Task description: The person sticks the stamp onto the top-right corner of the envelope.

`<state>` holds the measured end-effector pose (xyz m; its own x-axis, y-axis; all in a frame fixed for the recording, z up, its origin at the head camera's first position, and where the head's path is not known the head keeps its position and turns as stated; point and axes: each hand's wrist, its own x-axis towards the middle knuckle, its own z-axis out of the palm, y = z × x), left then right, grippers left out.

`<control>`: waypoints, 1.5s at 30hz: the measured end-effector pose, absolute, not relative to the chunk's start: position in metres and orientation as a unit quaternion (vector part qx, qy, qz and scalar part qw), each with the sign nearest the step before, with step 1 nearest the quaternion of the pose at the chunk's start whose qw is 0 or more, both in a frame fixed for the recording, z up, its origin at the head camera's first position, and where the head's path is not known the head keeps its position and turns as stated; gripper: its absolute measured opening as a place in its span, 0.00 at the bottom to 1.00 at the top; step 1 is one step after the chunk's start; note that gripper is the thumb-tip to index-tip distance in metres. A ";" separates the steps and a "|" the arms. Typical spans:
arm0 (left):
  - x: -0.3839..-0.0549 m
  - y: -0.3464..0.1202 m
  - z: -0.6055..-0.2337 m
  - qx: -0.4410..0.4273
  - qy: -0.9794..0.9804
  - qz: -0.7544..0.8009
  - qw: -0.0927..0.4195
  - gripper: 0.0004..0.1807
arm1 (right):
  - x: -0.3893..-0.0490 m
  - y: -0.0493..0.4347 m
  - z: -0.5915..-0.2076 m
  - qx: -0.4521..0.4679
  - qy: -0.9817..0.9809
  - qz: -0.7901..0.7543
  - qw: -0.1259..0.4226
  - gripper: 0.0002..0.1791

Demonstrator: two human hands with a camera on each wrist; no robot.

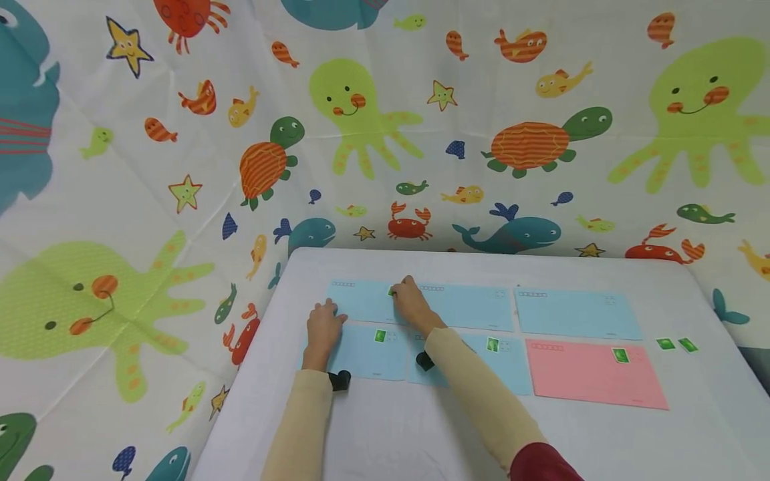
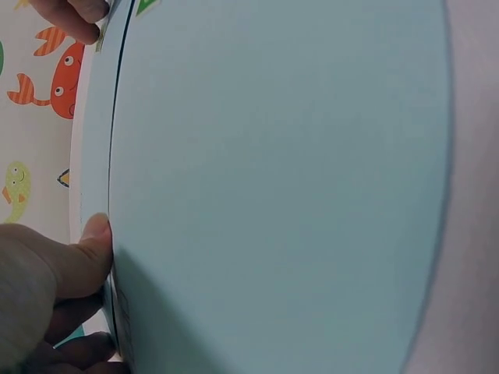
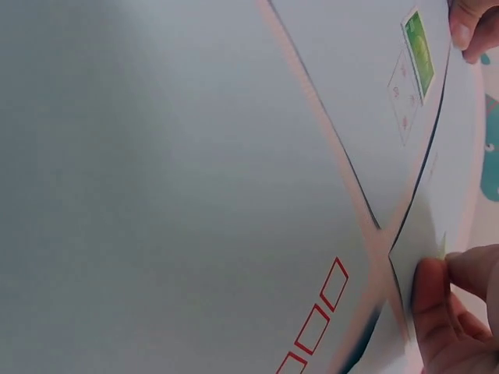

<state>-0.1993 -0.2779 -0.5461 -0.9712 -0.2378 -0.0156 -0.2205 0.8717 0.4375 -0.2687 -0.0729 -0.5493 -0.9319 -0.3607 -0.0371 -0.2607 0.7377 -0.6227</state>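
In the head view my right hand [image 1: 416, 306] pinches a small green stamp [image 1: 390, 291] at the upper right corner of the back-left blue envelope [image 1: 361, 302]. The right wrist view shows thumb and fingertip together there, with only a sliver of the stamp [image 3: 442, 247] visible. My left hand [image 1: 323, 329] rests at that envelope's left side, fingers extended, holding nothing. Below it lies the front-left blue envelope [image 1: 367, 357], which bears a green stamp [image 1: 380, 335] at its upper right. In the left wrist view the left thumb [image 2: 95, 241] lies by the seam between both envelopes.
Farther right lie a back-middle blue envelope [image 1: 466, 308], a back-right blue one [image 1: 577, 315], a front-middle blue one [image 1: 511, 374] with a stamp [image 1: 493, 345], and a pink one [image 1: 595, 377] with a stamp [image 1: 621, 355]. Two loose stamps [image 1: 665, 343] lie on the white table [image 1: 710, 414].
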 end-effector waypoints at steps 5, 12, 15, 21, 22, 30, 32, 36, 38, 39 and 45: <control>-0.199 -0.278 -0.542 0.122 -0.966 -0.226 0.021 0.25 | -0.268 -0.071 -0.545 -0.181 0.927 -0.321 0.075 0.15; -0.198 -0.275 -0.541 0.127 -0.963 -0.236 0.011 0.26 | -0.263 -0.067 -0.539 -0.185 0.920 -0.338 0.066 0.13; -0.199 -0.274 -0.542 0.130 -0.962 -0.239 0.005 0.26 | -0.262 -0.064 -0.538 -0.189 0.920 -0.339 0.062 0.14; -0.199 -0.276 -0.543 0.129 -0.961 -0.246 0.001 0.26 | -0.257 -0.059 -0.534 -0.187 0.917 -0.349 0.049 0.14; -0.199 -0.277 -0.543 0.128 -0.961 -0.246 0.001 0.26 | -0.256 -0.058 -0.534 -0.186 0.917 -0.350 0.045 0.14; -0.201 -0.278 -0.542 0.131 -0.960 -0.245 -0.014 0.27 | -0.238 -0.042 -0.530 -0.178 0.923 -0.340 0.016 0.13; -0.201 -0.278 -0.542 0.132 -0.958 -0.254 -0.014 0.27 | -0.233 -0.036 -0.529 -0.171 0.922 -0.346 0.006 0.13; -0.200 -0.276 -0.540 0.131 -0.957 -0.260 -0.013 0.27 | -0.223 -0.023 -0.527 -0.169 0.918 -0.359 -0.016 0.11; -0.199 -0.275 -0.540 0.129 -0.958 -0.257 -0.012 0.27 | -0.218 -0.016 -0.526 -0.171 0.915 -0.365 -0.024 0.10; -0.199 -0.274 -0.540 0.128 -0.958 -0.256 -0.011 0.27 | -0.215 -0.013 -0.526 -0.173 0.914 -0.367 -0.028 0.09; -0.197 -0.274 -0.545 0.128 -0.958 -0.257 -0.001 0.27 | -0.199 0.009 -0.524 -0.157 0.907 -0.389 -0.034 0.06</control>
